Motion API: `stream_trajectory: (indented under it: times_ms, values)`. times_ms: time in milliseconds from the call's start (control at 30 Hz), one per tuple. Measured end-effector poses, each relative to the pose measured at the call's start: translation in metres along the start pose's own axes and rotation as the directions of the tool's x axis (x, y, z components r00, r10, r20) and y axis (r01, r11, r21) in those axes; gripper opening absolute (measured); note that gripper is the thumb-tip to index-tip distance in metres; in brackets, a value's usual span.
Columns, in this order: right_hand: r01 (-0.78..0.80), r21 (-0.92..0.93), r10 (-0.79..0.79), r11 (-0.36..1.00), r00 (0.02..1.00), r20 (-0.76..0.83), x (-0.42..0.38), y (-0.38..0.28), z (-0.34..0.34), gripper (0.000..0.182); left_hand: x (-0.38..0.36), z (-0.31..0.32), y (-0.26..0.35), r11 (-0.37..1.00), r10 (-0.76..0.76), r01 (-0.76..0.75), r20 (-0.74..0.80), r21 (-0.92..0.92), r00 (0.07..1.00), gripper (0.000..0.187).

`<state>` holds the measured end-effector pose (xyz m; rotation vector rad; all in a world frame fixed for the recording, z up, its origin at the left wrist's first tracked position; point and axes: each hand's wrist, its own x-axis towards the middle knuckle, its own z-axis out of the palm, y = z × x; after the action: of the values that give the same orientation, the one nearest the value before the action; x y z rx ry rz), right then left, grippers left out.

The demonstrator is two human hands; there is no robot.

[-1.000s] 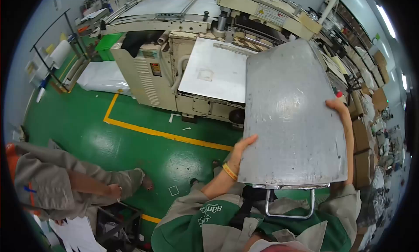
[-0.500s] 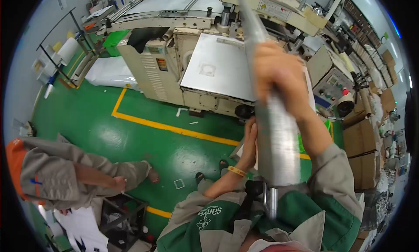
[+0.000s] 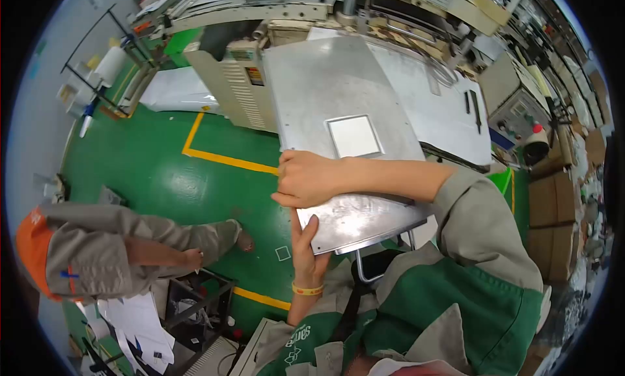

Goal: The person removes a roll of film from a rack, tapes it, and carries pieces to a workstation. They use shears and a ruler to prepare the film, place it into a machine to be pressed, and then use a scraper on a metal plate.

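Observation:
A large bare metal plate (image 3: 335,73) lies tilted face up in front of me, with a handle (image 3: 370,265) at its near edge. On its face sits a white square (image 3: 355,136) inside a thin frame. My right hand (image 3: 309,179) reaches across the plate, its fingers closed at the left edge. Just below, my left hand (image 3: 309,246) grips the near left corner, thumb on top and the other fingers mostly hidden. A yellow band circles the left wrist.
Beyond the plate stands a cream machine (image 3: 234,83) with a pale work bed (image 3: 449,122) carrying dark strips. A control box (image 3: 521,109) with a red button is at right. A co-worker in grey trousers (image 3: 176,242) is at left. Cardboard boxes (image 3: 553,200) line the right side.
The metal plate has swung from nearly edge-on to face up, showing its framed white square. My right hand has moved left and down to the plate's left edge, nearer my left hand.

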<state>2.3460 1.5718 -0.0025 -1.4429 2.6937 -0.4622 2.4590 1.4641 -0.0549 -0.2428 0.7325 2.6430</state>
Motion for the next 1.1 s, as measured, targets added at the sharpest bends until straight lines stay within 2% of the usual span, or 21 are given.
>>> stream_trajectory:
  times_ms: [33, 67, 100, 133, 167, 200, 233, 267, 300, 367, 467, 500, 567, 667, 767, 800, 833, 933, 1033, 1067, 1100]
  values:
    - [0.044, 0.099, -0.023, 0.994, 0.979, -0.204, -0.012, 0.002, -0.003, 0.023, -0.001, 0.002, -0.002, 0.997, 0.021, -0.02, -0.018, 0.078, 1.0, 0.057]
    - [0.101, 0.173, -0.022, 0.98, 0.913, -0.407, -0.028, 0.003, -0.011, 0.019, -0.002, 0.007, -0.002, 0.996, 0.038, -0.036, -0.031, 0.079, 0.999, 0.058]
    - [-0.007, 0.215, 0.096, 0.976, 0.909, -0.407, -0.054, 0.006, -0.029, 0.011, 0.0, 0.001, -0.004, 0.994, 0.031, -0.03, -0.01, 0.101, 0.999, 0.058]
    - [-0.144, 0.263, 0.258, 0.954, 0.841, -0.475, -0.08, 0.011, -0.044, 0.012, 0.001, -0.001, -0.005, 0.997, 0.018, -0.017, -0.006, 0.077, 1.0, 0.06]
    - [-0.309, 0.207, 0.371, 0.928, 0.723, -0.583, -0.113, 0.027, -0.049, 0.014, 0.001, 0.0, -0.007, 0.999, 0.015, -0.015, -0.003, 0.05, 1.0, 0.062]
    - [-0.408, 0.244, 0.465, 0.88, 0.634, -0.618, -0.149, 0.047, -0.06, 0.015, -0.001, 0.005, -0.009, 0.998, 0.024, -0.022, -0.024, 0.06, 0.999, 0.062]
    - [-0.606, 0.259, 0.621, 0.752, 0.522, -0.584, -0.182, 0.056, -0.079, 0.016, -0.002, 0.006, -0.013, 0.999, 0.018, -0.017, -0.025, 0.051, 1.0, 0.062]
    - [-0.633, 0.249, 0.603, 0.733, 0.435, -0.668, -0.224, 0.091, -0.076, 0.017, -0.003, 0.007, -0.016, 0.999, 0.021, -0.02, -0.028, 0.042, 0.999, 0.062]
    - [-0.754, 0.255, 0.682, 0.605, 0.326, -0.655, -0.258, 0.109, -0.083, 0.019, -0.003, 0.008, -0.017, 0.999, 0.031, -0.03, -0.026, 0.03, 0.999, 0.063]
    - [-0.889, 0.202, 0.762, 0.411, 0.213, -0.612, -0.309, 0.147, -0.092, 0.02, -0.005, 0.008, -0.022, 0.998, 0.036, -0.034, -0.029, 0.059, 0.999, 0.062]
    - [-0.89, 0.137, 0.734, 0.435, 0.263, -0.626, -0.324, 0.184, -0.096, 0.023, -0.004, 0.006, -0.022, 0.992, 0.017, -0.012, -0.032, 0.128, 0.999, 0.061]
    - [-0.855, 0.114, 0.686, 0.505, 0.317, -0.655, -0.318, 0.196, -0.093, 0.025, -0.005, 0.005, -0.022, 0.991, 0.019, -0.015, -0.03, 0.133, 0.999, 0.061]
    - [-0.777, -0.039, 0.6, 0.629, 0.516, -0.611, -0.293, 0.221, -0.094, 0.033, -0.004, 0.002, -0.023, 0.988, 0.028, -0.025, -0.022, 0.154, 0.999, 0.061]
    - [-0.822, -0.19, 0.631, 0.537, 0.541, -0.556, -0.244, 0.245, -0.092, 0.033, -0.003, 0.003, -0.026, 0.986, 0.058, -0.05, -0.042, 0.162, 0.997, 0.06]
    - [-0.821, -0.492, 0.708, 0.29, 0.53, -0.467, -0.228, 0.29, -0.073, 0.028, -0.005, 0.005, -0.026, 0.983, 0.083, -0.07, -0.07, 0.172, 0.994, 0.059]
    - [-0.725, -0.623, 0.649, 0.294, 0.629, -0.427, -0.225, 0.293, -0.074, 0.02, -0.004, 0.003, -0.026, 0.983, 0.088, -0.074, -0.075, 0.17, 0.993, 0.059]
    - [-0.625, -0.718, 0.598, 0.307, 0.713, -0.366, -0.226, 0.298, -0.071, 0.019, -0.004, 0.001, -0.027, 0.984, 0.085, -0.07, -0.083, 0.165, 0.993, 0.059]
    - [-0.721, -0.625, 0.75, 0.299, 0.583, -0.314, -0.219, 0.24, -0.088, 0.021, -0.004, 0.003, -0.026, 0.984, 0.09, -0.075, -0.089, 0.159, 0.992, 0.06]
    - [-0.867, -0.351, 0.807, 0.355, 0.473, -0.352, -0.24, 0.201, -0.088, 0.024, -0.004, 0.013, -0.022, 0.985, 0.077, -0.07, -0.043, 0.155, 0.996, 0.062]
    - [-0.891, -0.253, 0.833, 0.376, 0.445, -0.328, -0.245, 0.185, -0.091, 0.027, -0.004, 0.018, -0.021, 0.984, 0.085, -0.078, -0.036, 0.162, 0.996, 0.062]
    - [-0.887, -0.262, 0.818, 0.381, 0.455, -0.353, -0.257, 0.183, -0.086, 0.035, -0.004, 0.018, -0.022, 0.986, 0.084, -0.076, -0.048, 0.147, 0.995, 0.062]
